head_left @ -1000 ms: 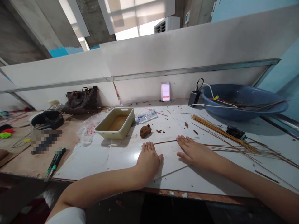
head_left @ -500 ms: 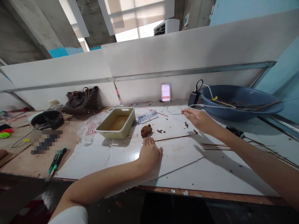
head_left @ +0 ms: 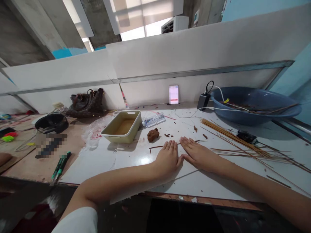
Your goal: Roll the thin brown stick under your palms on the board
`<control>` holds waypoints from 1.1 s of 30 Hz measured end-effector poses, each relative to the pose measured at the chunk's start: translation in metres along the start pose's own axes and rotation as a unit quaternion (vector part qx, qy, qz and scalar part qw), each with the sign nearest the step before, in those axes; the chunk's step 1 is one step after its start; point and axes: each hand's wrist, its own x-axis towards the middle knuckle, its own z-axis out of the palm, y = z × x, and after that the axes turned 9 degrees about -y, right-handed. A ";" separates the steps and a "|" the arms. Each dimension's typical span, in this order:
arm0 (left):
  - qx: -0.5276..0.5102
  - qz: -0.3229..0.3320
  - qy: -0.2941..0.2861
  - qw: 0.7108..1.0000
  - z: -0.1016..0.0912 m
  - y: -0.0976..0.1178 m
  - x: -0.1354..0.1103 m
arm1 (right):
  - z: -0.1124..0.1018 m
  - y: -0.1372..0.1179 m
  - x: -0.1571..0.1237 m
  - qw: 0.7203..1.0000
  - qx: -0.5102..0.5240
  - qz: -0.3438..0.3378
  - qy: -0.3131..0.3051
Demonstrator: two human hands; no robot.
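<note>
My left hand (head_left: pixel 168 158) lies flat on the white board, fingers stretched out over a thin brown stick (head_left: pixel 156 147). Beside it my right hand (head_left: pixel 198 153) is also flat, its fingertips on the same stick farther right, and the two thumbs meet. The stick's ends show past both hands; its middle is partly hidden under the fingers. Just beyond my left fingertips sits a brown clay-like lump (head_left: pixel 153 135), with small brown crumbs (head_left: pixel 167 135) next to it. A bundle of thin tan sticks (head_left: pixel 225 134) lies right of my right hand.
A pale green tub (head_left: pixel 116 139) with brownish contents stands left of the lump, near a clear plastic packet (head_left: pixel 155 119). A blue basin (head_left: pixel 252 116) and a black box (head_left: pixel 203 101) with cables are at the back right. A cutter (head_left: pixel 60 166) lies at left.
My right hand has come down and left from the white cable area onto the stick, uncovering the tan stick bundle. My left hand has slid right along the stick.
</note>
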 end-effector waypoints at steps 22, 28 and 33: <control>0.007 -0.047 -0.017 0.999 0.004 -0.012 0.002 | -0.004 0.004 0.002 0.998 0.040 0.037 -0.014; 0.008 -0.019 0.009 1.000 0.013 -0.007 -0.011 | -0.003 -0.001 -0.008 0.998 0.029 0.042 -0.047; 0.009 -0.063 -0.014 0.998 0.005 -0.011 -0.003 | -0.014 0.000 -0.001 0.996 0.048 0.052 -0.048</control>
